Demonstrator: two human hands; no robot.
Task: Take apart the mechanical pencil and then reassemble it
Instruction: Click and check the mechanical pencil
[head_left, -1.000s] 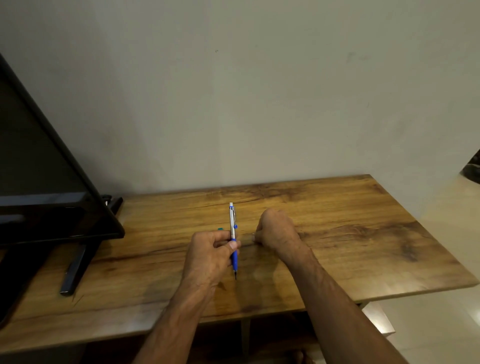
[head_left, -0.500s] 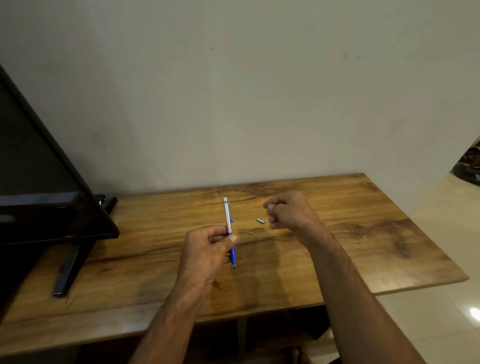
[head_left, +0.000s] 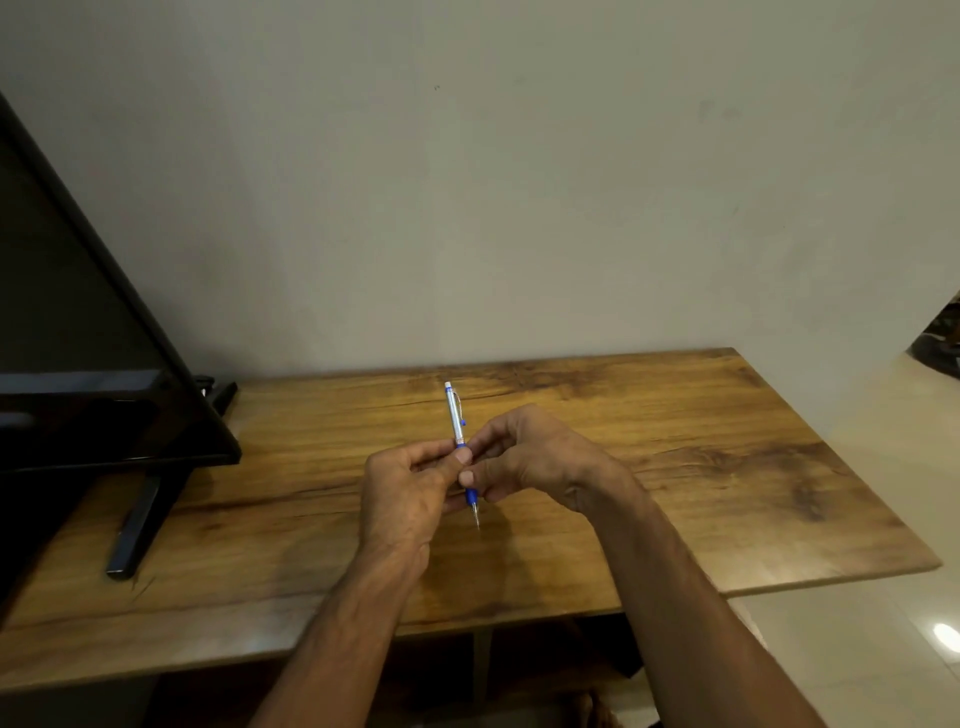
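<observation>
A mechanical pencil (head_left: 456, 418) with a silver barrel, blue clip and blue grip is held above the middle of the wooden table (head_left: 727, 467), its tip pointing toward me. My left hand (head_left: 410, 493) pinches it at the top of the blue grip. My right hand (head_left: 530, 457) has come in from the right, and its thumb and fingers close on the blue grip just below the left thumb. The small loose parts that lay on the table are hidden behind my right hand.
A black flat screen (head_left: 78, 338) on a dark stand (head_left: 140, 525) fills the left side of the table. A plain wall runs behind the table. The table's right edge drops off to a tiled floor (head_left: 883, 649).
My right hand, which was raised and apart from the pencil over two small parts on the table, has moved left and taken hold of the blue grip. My left hand keeps holding the pencil.
</observation>
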